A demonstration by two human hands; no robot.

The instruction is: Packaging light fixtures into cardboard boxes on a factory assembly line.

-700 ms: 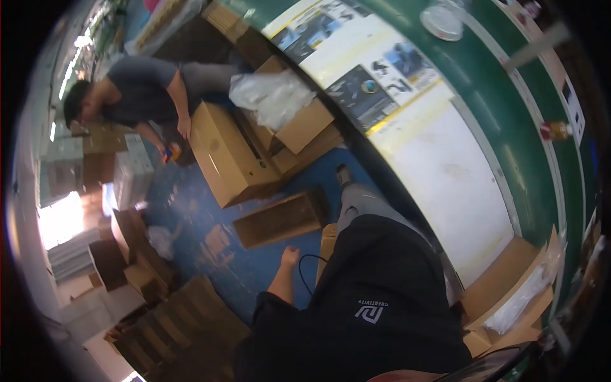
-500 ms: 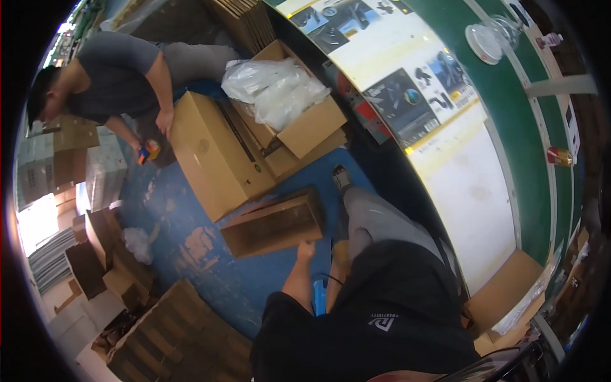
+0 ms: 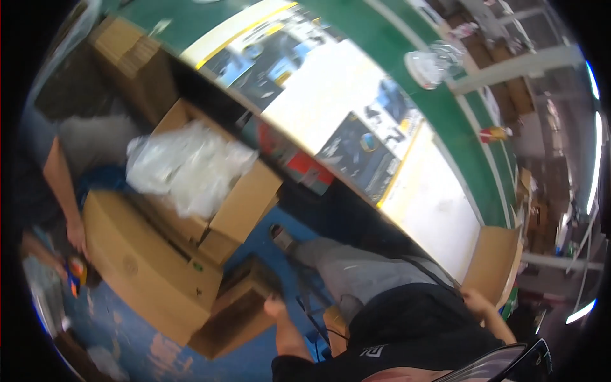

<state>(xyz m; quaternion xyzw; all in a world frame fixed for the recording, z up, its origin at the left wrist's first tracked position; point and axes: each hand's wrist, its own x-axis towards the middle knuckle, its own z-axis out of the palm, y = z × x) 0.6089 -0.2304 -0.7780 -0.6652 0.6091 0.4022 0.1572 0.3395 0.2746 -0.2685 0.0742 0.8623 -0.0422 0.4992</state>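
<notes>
My left hand [image 3: 275, 307] is closed on the rim of a small open cardboard box [image 3: 238, 312], which tilts above the blue floor. My right hand [image 3: 474, 301] is at the lower edge of an open cardboard carton [image 3: 489, 264] by the table's end; its fingers are blurred and partly hidden. Touching or just beyond the small box is a long closed carton [image 3: 143, 261]. A co-worker's hand [image 3: 77, 237] rests on that carton, and their other hand holds an orange and blue tape dispenser [image 3: 76, 274]. Behind it, an open carton [image 3: 245, 200] holds clear plastic bags [image 3: 188, 165].
A white table [image 3: 439, 204] with dark printed packaging [image 3: 359, 156] runs diagonally beside a green surface [image 3: 375, 38]. A clear plastic container [image 3: 423, 69] and a red-yellow bottle [image 3: 494, 134] stand there. Folded cardboard [image 3: 137, 63] leans at far left. A red box [image 3: 296, 159] sits under the table.
My view has swung right, so the scene shifts left. My right hand has come into view at the carton by the table. My left hand still holds the small box.
</notes>
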